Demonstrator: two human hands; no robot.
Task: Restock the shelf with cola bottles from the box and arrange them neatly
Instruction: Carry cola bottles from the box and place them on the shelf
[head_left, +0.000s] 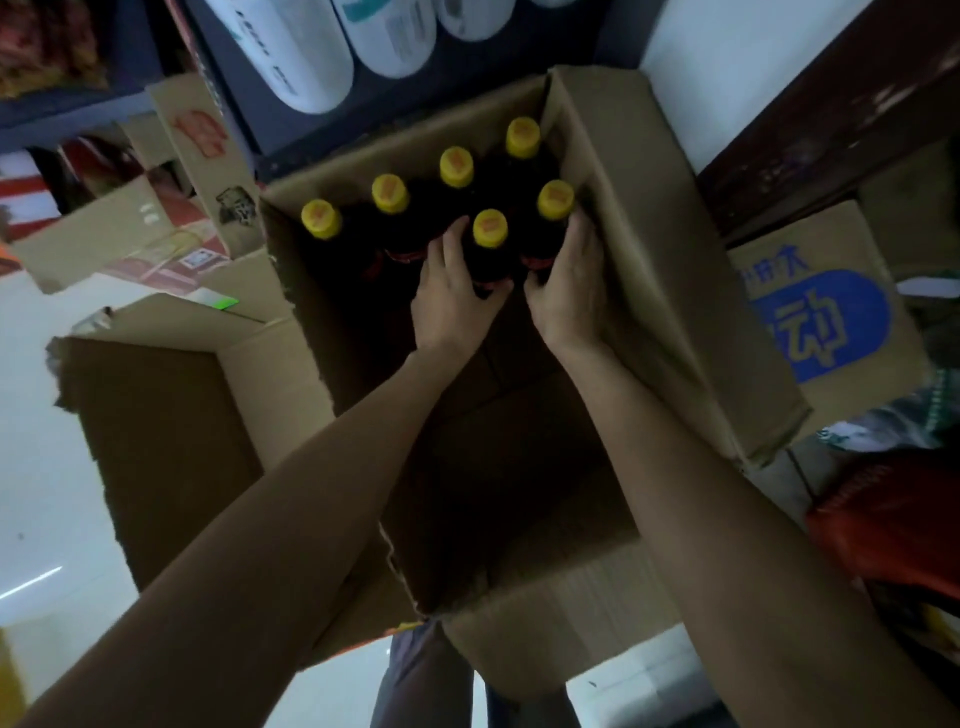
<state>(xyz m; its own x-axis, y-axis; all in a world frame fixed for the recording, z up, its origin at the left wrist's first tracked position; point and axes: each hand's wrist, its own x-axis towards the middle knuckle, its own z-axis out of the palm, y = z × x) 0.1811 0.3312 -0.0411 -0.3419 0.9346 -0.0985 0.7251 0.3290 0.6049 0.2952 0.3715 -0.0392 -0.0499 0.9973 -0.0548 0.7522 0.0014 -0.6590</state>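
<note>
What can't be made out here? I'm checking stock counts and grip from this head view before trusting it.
- Cola bottles: bodies and labels are lost in the box's dark interior; only six yellow caps show.
- Left hand and right hand: fingertips are hidden behind bottles, so grip is uncertain.
- Box: its floor is too dark to read.
- Shelf to restock: not identifiable in view.

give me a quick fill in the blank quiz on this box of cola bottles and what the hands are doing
1. The open cardboard box shows ____ bottle caps.
2. Every bottle cap is coloured ____.
3. The left hand and right hand reach ____ the box.
4. Both hands close on the two bottles ____ to the person.

Missing words: six; yellow; into; nearest
</note>
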